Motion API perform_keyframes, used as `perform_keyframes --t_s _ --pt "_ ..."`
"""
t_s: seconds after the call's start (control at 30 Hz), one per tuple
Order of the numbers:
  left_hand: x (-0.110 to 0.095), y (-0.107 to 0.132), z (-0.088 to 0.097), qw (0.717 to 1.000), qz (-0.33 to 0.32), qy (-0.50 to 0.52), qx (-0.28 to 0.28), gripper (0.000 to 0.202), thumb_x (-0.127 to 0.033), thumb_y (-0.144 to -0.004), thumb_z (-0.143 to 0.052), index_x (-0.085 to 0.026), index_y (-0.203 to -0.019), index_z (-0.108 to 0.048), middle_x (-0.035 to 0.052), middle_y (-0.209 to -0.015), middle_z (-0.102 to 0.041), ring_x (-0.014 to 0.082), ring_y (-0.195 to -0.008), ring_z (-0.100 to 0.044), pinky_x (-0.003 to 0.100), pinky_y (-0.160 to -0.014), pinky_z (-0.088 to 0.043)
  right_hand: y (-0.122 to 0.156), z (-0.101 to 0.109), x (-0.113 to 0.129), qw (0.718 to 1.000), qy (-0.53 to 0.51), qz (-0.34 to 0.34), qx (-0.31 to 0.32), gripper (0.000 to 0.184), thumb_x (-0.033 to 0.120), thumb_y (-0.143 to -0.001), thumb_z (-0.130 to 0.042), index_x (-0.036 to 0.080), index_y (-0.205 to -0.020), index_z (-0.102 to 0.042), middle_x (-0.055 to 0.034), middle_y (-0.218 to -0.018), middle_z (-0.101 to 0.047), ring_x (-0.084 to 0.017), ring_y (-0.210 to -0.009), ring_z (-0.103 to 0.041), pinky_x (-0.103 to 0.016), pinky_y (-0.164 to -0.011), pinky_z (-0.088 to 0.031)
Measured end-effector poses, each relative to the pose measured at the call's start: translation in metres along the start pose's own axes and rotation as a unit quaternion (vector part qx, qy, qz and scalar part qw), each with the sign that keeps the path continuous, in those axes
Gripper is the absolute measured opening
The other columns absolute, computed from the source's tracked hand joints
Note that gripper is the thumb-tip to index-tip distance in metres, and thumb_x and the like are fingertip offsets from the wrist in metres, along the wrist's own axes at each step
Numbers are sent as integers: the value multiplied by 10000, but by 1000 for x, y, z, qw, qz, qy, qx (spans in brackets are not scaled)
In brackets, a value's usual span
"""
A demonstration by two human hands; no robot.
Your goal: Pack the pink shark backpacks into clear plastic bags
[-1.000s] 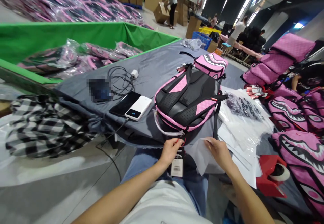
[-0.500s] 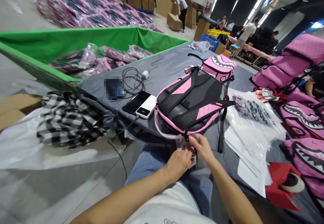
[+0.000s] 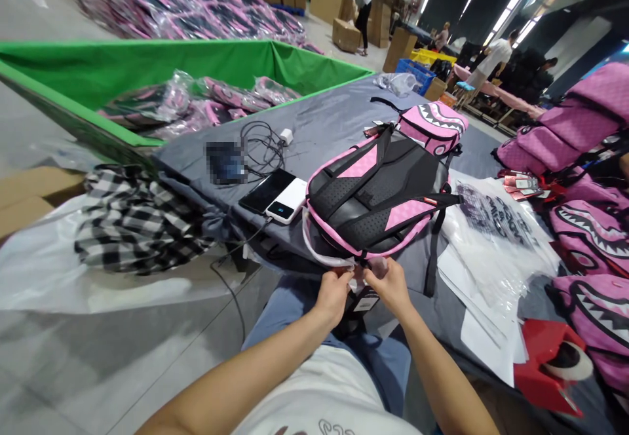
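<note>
A pink and black backpack (image 3: 378, 192) lies with its padded back and shoulder straps facing up on the grey-covered table. Beneath its near end, the edge of a clear plastic bag (image 3: 314, 251) curves out. My left hand (image 3: 335, 296) pinches this plastic at the table's front edge, just left of the backpack's bottom. Close by on the right, my right hand (image 3: 392, 289) is closed on the plastic too, thumb and fingers together. A dark hang tag with a white label (image 3: 366, 301) dangles below, between my hands. A small pink shark-mouth pouch (image 3: 432, 124) rests at the backpack's far end.
Left of the backpack are a white power bank (image 3: 287, 200), a black phone (image 3: 268, 190) and coiled cables (image 3: 265, 147). A green bin (image 3: 196, 61) holds wrapped bags. On the right lie printed plastic bags (image 3: 501, 225), a red tape dispenser (image 3: 540, 363) and stacked pink backpacks (image 3: 590, 238).
My left hand has moved left and up, from the hang tag to the plastic edge. My hands are farther apart, and the tag hangs more freely. The view has shifted slightly.
</note>
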State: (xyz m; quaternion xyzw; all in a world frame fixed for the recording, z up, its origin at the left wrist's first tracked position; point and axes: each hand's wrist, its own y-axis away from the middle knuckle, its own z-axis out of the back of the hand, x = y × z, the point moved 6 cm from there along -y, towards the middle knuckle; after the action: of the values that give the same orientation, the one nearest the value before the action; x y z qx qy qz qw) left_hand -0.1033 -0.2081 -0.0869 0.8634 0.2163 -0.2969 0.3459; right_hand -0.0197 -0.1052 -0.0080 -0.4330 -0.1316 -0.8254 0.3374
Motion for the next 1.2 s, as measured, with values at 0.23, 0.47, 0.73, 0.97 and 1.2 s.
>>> perform_keyframes --t_s 0.23,0.47,0.73,0.97,1.2 --pt "7 -10 2 998 28 31 -48 316 -259 -405 -834 -139 -664 -701 36 -650 -707 138 -562 -606 238 -538 -439 16 24 39 939 250 205 -119 315 330 -1022 -514 205 -818 -720 -20 -728 -633 -120 -629 -539 -235 -612 -372" --pt "-5 -3 -6 997 25 63 -47 282 -252 -411 -834 -153 -605 -654 -33 -562 -621 92 -529 -522 220 -536 -413 29 -16 75 854 377 304 -188 324 135 -977 -518 211 -676 -609 -3 -664 -550 -129 -593 -462 -281 -573 -298" --pt "-10 9 -1 997 49 61 -28 285 -300 -439 -843 -151 -579 -644 -27 -564 -610 105 -556 -535 239 -587 -436 45 -30 57 854 389 298 -174 130 206 -1002 -570 208 -946 -687 -51 -864 -681 -170 -750 -541 -301 -625 -380" --pt "-15 12 -6 999 3 36 5 292 -327 -503 -866 -140 -664 -710 -9 -644 -657 109 -629 -555 237 -648 -444 55 -35 45 856 394 306 -136 167 154 -974 -557 186 -1054 -700 -97 -1086 -734 -211 -880 -579 -356 -706 -420" --pt "-7 0 -2 998 -21 6 -51 275 -287 -469 -840 -132 -672 -739 35 -663 -711 157 -660 -613 266 -659 -473 61 -21 54 886 281 336 -151 168 134 -962 -603 216 -1090 -674 -63 -1057 -749 -183 -913 -628 -325 -763 -439"
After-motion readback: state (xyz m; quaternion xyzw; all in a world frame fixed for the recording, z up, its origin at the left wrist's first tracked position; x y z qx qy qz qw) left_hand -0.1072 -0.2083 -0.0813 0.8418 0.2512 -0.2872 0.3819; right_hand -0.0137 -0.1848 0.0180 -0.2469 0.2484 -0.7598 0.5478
